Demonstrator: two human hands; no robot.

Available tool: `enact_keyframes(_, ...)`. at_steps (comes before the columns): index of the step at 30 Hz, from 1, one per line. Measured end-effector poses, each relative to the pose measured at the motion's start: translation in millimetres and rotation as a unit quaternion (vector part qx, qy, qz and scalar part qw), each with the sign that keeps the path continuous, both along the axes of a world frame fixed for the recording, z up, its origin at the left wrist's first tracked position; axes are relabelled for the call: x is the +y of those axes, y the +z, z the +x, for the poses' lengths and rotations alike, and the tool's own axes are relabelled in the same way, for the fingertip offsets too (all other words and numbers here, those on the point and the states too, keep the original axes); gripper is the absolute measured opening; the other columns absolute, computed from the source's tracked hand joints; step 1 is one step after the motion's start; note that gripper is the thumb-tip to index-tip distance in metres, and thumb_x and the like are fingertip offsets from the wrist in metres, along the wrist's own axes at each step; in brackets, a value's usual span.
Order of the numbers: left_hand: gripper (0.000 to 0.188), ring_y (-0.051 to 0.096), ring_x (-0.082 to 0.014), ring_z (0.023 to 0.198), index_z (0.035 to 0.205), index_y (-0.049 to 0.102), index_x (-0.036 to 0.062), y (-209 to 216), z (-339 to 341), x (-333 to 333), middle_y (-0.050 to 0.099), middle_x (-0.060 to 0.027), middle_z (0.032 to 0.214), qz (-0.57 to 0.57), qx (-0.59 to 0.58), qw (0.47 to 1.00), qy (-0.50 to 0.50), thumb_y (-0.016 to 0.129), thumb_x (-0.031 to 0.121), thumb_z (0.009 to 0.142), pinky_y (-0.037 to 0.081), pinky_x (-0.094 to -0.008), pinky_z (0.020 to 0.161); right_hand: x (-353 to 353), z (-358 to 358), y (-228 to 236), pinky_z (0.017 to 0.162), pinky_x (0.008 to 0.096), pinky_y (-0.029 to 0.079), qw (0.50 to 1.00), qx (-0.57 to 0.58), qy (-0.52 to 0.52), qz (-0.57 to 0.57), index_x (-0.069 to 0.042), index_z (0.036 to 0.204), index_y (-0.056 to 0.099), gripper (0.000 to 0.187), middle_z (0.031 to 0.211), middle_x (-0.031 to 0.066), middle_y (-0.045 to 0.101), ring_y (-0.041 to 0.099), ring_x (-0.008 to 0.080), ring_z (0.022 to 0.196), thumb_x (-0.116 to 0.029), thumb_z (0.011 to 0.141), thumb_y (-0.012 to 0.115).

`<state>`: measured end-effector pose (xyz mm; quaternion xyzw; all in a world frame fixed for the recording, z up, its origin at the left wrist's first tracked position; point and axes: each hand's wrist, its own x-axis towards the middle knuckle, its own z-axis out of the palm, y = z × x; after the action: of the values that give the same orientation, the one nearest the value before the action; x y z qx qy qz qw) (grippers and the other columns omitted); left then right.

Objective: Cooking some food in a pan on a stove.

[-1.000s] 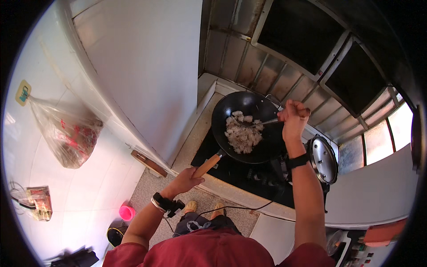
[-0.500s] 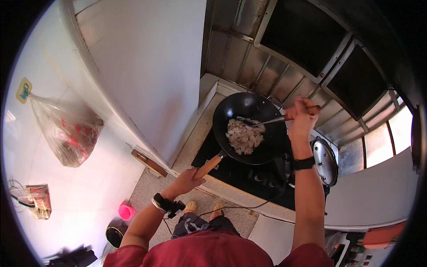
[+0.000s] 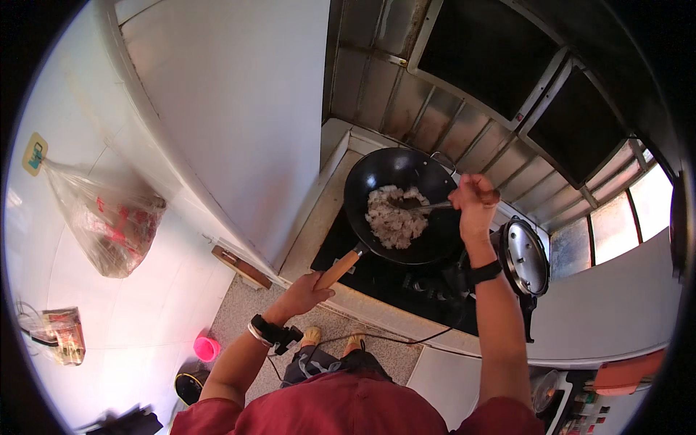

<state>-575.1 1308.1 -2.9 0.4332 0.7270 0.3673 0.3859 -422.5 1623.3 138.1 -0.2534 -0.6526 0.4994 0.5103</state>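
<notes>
A black wok [image 3: 438, 243] sits on the stove, holding a clump of whitish rice [image 3: 391, 228]. My left hand [image 3: 299, 296] is closed around the wok's wooden handle [image 3: 339, 270], at the near left. Over the wok's right rim, my right hand [image 3: 475, 201] grips a metal spatula [image 3: 438, 206] by its wooden handle. The spatula's head is in the upper part of the rice, where its shape is partly hidden.
A black stove top [image 3: 337, 243] with knobs lies under the wok. Right of it stands a pot-like cooker [image 3: 525, 257] with a shiny lid. A white panel [image 3: 239, 123] rises at left; a range hood [image 3: 493, 58] hangs above. A cable crosses near my waist.
My right hand has come lower and slightly left, bringing the spatula deeper into the rice. The rice has shifted, with a gap near its top. My left hand keeps its hold.
</notes>
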Motion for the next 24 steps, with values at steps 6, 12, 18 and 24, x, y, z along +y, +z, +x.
enact_keyframes(6,0.032,0.055,-0.0196,0.064,0.094,0.056,-0.0015,9.1,3.1,-1.6,0.058,-0.0106,0.071,0.015,-0.014,1.0,0.016,0.068,0.027,0.085,0.044,-0.0348,0.059,6.2,4.0,50.4,0.048,0.0282,0.04,0.998,-0.001,0.055,-0.017,0.0,0.076,0.057,0.021,0.052,0.0018,0.047,0.046,0.0114,0.046,-0.014,0.091,0.062)
enact_keyframes(12,0.032,0.057,-0.0189,0.068,0.095,0.055,-0.0018,1.9,3.4,3.1,0.06,-0.0115,0.074,0.016,-0.019,1.0,-0.001,0.068,0.026,0.086,0.044,-0.0343,0.061,3.7,22.9,6.3,0.051,0.0295,0.04,0.998,-0.025,0.061,-0.005,-0.002,0.074,0.055,0.023,0.061,0.0009,0.05,0.045,0.0103,0.048,-0.016,0.09,0.064)
enact_keyframes(18,0.032,0.057,-0.0184,0.068,0.095,0.055,-0.0017,-2.2,-1.4,-2.6,0.06,-0.0115,0.073,0.001,0.01,1.0,-0.009,0.068,0.027,0.086,0.044,-0.034,0.061,-13.4,23.1,51.2,0.05,0.0295,0.04,0.995,-0.016,0.094,-0.038,-0.002,0.074,0.054,0.021,0.051,-0.0009,0.041,0.039,0.0097,0.045,-0.011,0.091,0.06)
enact_keyframes(24,0.035,0.059,-0.0271,0.071,0.095,0.057,-0.0039,11.8,3.8,3.8,0.059,-0.0184,0.076,-0.039,-0.058,0.997,0.013,0.069,0.025,0.081,0.044,-0.0388,0.065,-4.6,33.4,17.9,0.05,0.0304,0.039,0.996,0.026,0.049,-0.067,-0.005,0.076,0.055,0.017,0.051,-0.0016,0.037,0.037,0.0104,0.044,-0.011,0.09,0.061)
